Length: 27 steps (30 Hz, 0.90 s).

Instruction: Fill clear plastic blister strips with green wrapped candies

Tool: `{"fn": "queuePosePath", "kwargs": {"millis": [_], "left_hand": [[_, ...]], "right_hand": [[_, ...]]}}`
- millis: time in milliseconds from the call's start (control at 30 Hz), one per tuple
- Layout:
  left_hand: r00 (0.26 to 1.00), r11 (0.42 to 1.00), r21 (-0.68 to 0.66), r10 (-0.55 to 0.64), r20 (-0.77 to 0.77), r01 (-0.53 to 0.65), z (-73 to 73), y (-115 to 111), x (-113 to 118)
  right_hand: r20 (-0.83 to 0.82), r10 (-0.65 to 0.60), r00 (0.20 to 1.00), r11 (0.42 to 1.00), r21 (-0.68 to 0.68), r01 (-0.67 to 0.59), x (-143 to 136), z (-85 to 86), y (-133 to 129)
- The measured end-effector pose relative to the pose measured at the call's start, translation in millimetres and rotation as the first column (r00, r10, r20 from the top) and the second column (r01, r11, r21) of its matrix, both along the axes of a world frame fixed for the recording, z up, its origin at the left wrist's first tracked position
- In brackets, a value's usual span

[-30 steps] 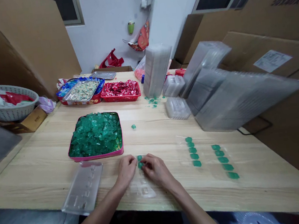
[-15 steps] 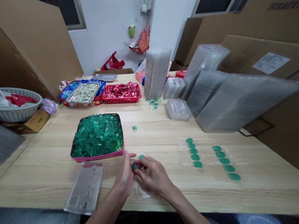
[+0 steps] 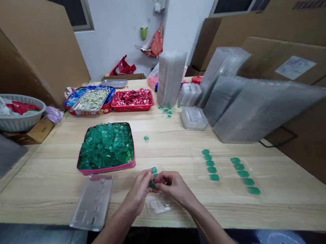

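Between the fingertips of both hands is a small green translucent piece (image 3: 152, 184); it looks like a wrapped sweet, but I cannot tell its kind. My left hand (image 3: 138, 191) closes on its left side, and my right hand (image 3: 173, 185) pinches from the right. Below them lies a clear plastic tray (image 3: 159, 205), partly hidden by the hands, with green pieces (image 3: 154, 170) in its far slots. A pink-rimmed tin (image 3: 107, 170) heaped with green pieces (image 3: 106, 144) stands beyond my left hand. Left of that hand rests another clear tray (image 3: 92, 204) with bare slots.
Two clear trays, each with a row of green pieces (image 3: 210, 163) (image 3: 243, 174), lie at right. Stacks of clear trays (image 3: 172, 79) (image 3: 256, 106) stand behind. A red basket (image 3: 133, 107) of red packets and a metal tray (image 3: 90, 101) sit at the back. One loose piece (image 3: 146, 138) lies mid-table.
Both hands have shifted slightly right and nearer to me with the green piece between them. More of the clear tray below them shows now.
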<state>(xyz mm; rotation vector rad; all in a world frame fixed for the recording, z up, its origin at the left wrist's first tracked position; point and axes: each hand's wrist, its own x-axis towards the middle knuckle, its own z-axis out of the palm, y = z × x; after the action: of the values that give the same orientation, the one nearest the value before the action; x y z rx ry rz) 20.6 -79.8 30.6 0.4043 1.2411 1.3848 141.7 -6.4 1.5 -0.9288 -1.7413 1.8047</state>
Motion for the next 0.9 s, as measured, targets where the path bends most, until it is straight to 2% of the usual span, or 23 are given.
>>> {"fn": "queuePosePath", "kwargs": {"millis": [133,267,467,633,733,833,900], "left_hand": [[0.998,1.0,0.007,-0.009,-0.06,0.009,-4.9,1.2,-3.5],[0.992,1.0,0.013,0.018,-0.125,-0.017,-11.2,3.9,-2.4],[0.987,0.998,0.063,0.029,-0.158,-0.02,-10.9,8.4,0.8],[0.954,0.999,0.016,-0.025,-0.299,0.031,-23.8,9.1,5.3],[0.944,0.999,-0.006,-0.047,-0.325,0.048,-32.0,9.8,7.3],[0.943,0.999,0.006,-0.049,-0.329,0.054,-33.8,12.3,7.3],[0.937,0.997,0.02,-0.06,-0.344,0.071,-32.9,14.4,6.3]], "right_hand": [[-0.082,-0.049,0.995,0.984,-0.173,0.034,7.8,-7.1,7.3],[-0.124,-0.064,0.99,0.968,-0.248,0.032,10.7,-6.6,7.7],[-0.159,-0.049,0.986,0.928,-0.372,-0.013,12.6,-0.5,8.4],[-0.105,0.019,0.994,0.951,-0.304,-0.05,18.1,-1.9,11.6],[-0.071,0.038,0.997,0.97,-0.239,-0.054,21.6,-6.4,13.7],[-0.038,0.008,0.999,0.985,-0.17,-0.015,22.8,-9.7,14.6],[-0.021,0.022,1.0,0.985,-0.172,-0.025,22.4,-10.9,14.6]]}}
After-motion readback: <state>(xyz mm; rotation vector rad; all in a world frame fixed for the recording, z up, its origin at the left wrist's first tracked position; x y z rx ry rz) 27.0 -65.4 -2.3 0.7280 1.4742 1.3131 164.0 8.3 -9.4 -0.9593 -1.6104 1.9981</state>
